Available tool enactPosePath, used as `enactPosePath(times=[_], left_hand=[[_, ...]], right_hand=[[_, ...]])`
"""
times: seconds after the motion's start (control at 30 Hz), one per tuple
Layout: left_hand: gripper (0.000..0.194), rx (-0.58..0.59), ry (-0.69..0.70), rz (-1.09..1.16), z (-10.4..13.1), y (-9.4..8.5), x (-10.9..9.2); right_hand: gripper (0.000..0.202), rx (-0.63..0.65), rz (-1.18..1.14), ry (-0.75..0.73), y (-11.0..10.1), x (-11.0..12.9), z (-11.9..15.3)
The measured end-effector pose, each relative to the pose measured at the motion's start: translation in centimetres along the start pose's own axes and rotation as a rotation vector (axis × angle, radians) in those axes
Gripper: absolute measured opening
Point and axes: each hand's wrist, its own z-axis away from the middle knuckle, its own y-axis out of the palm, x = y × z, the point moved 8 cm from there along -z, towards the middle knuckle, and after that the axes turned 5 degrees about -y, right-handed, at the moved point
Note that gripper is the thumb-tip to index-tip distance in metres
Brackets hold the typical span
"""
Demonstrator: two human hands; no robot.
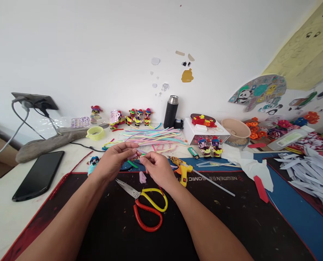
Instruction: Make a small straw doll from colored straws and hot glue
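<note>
Both my left hand (117,159) and my right hand (157,168) are raised over the back of the dark mat, fingertips pinched close together. Between them is a small piece of pipe cleaner (137,154), pinkish red and lilac, mostly hidden by the fingers. A folded lilac piece (142,177) lies on the mat just below. Scissors (139,201) with one red and one yellow handle rest slightly open beneath my hands. A yellow glue gun (182,170), with a clear glue stick in its back, lies right of my right hand. A small blue figure (94,163) is beside my left wrist.
Pastel pipe cleaners (153,137) are piled behind my hands. Several small figures (139,116) stand along the wall, near a black flask (171,112) and a white box (206,132). A phone (38,175) lies left; paper strips (308,177) heap up right.
</note>
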Motion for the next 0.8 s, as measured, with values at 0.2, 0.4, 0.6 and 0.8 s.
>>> enactPosePath(times=[0.2, 0.4, 0.6, 0.8], left_hand=[[0.034, 0.025, -0.102, 0.107, -0.07, -0.09, 0.97], [0.032, 0.028, -0.094, 0.127, -0.07, -0.06, 0.92], [0.030, 0.032, -0.083, 0.128, -0.09, 0.10, 1.02], [0.030, 0.038, -0.081, 0.118, -0.08, 0.13, 0.97]], right_hand=[[0.028, 0.006, 0.040, -0.022, 0.04, 0.32, 0.20], [0.028, -0.026, 0.047, -0.040, -0.35, 0.61, 0.11], [0.027, -0.040, 0.113, -0.053, -0.52, 0.66, 0.11], [0.028, -0.053, 0.140, -0.070, -0.63, 0.58, 0.10]])
